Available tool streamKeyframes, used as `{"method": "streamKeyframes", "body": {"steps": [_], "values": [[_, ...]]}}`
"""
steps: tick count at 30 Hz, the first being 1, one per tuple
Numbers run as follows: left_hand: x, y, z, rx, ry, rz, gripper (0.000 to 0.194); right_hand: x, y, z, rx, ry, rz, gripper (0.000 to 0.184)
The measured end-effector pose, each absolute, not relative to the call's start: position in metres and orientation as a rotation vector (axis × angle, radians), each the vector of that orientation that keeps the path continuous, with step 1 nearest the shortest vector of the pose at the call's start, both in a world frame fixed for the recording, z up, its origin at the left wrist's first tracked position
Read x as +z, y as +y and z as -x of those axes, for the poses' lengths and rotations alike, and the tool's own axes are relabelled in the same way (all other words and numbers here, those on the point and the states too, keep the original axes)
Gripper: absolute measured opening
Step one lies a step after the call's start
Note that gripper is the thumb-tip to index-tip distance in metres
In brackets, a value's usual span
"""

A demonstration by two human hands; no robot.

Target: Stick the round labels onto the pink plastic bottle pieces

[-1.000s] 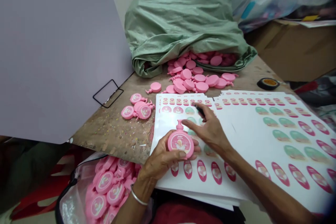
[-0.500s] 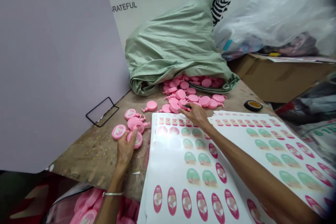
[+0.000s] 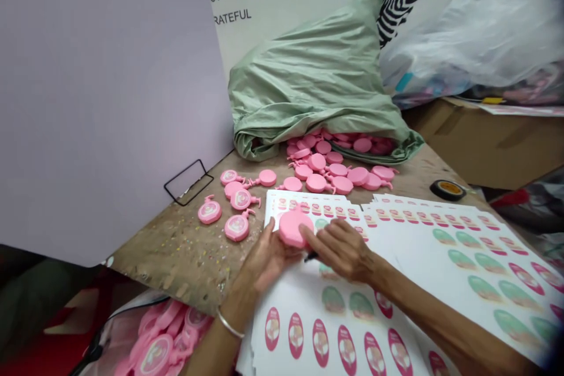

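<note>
A pink round plastic piece (image 3: pixel 293 229) with a small looped end is held over the printed sticker sheets (image 3: pixel 295 288). Its plain face is turned up. My left hand (image 3: pixel 264 258) cradles it from the left and below, thumb at its edge. My right hand (image 3: pixel 346 249) grips its right side, with a thin black tool (image 3: pixel 311 256) also in the fingers. Left of the sheets lie several pink pieces with round stickers (image 3: pixel 237 227). Behind the sheets, plain pink pieces (image 3: pixel 317 182) spill from a green sack (image 3: pixel 308 82).
A black tape roll (image 3: pixel 447 189) lies on the wooden table (image 3: pixel 176 252) at the right. A black wire frame (image 3: pixel 188 182) stands by the pale panel (image 3: pixel 110 100). Below the table edge, a bag holds stickered pink pieces (image 3: pixel 154 352). A cardboard box (image 3: pixel 493 141) stands behind right.
My right hand has come back from the pile with a plain pink piece. My left hand has left the stickered pieces and moved right to hold it too. The view has shifted slightly.
</note>
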State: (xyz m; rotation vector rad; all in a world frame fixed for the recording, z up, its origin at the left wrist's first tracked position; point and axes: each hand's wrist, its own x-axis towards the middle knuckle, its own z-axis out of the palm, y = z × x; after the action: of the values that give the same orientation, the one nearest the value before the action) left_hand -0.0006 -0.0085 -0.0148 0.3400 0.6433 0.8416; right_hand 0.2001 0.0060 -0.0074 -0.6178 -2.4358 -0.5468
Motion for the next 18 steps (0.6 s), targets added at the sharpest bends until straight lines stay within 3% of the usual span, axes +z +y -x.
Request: {"method": "streamKeyframes", "body": {"steps": [4,8,13,18], "values": [[-0.012,-0.021,-0.014,0.730,0.507,-0.178,0.057,-0.008,-0.036,-0.195,-0.523,-2.357,0.446,0.037],[-0.008,-0.033,0.003,0.926,0.744,-0.293,0.040,-0.009,-0.045,-0.195,-0.121,-2.234,0.861,0.045],[-0.002,-0.031,0.034,1.119,0.876,-0.290,0.053,-0.017,-0.014,-0.185,0.527,-1.793,1.427,0.020],[-0.003,-0.023,0.045,1.080,0.849,-0.267,0.043,-0.035,0.032,-0.165,0.599,-1.690,1.574,0.014]]}}
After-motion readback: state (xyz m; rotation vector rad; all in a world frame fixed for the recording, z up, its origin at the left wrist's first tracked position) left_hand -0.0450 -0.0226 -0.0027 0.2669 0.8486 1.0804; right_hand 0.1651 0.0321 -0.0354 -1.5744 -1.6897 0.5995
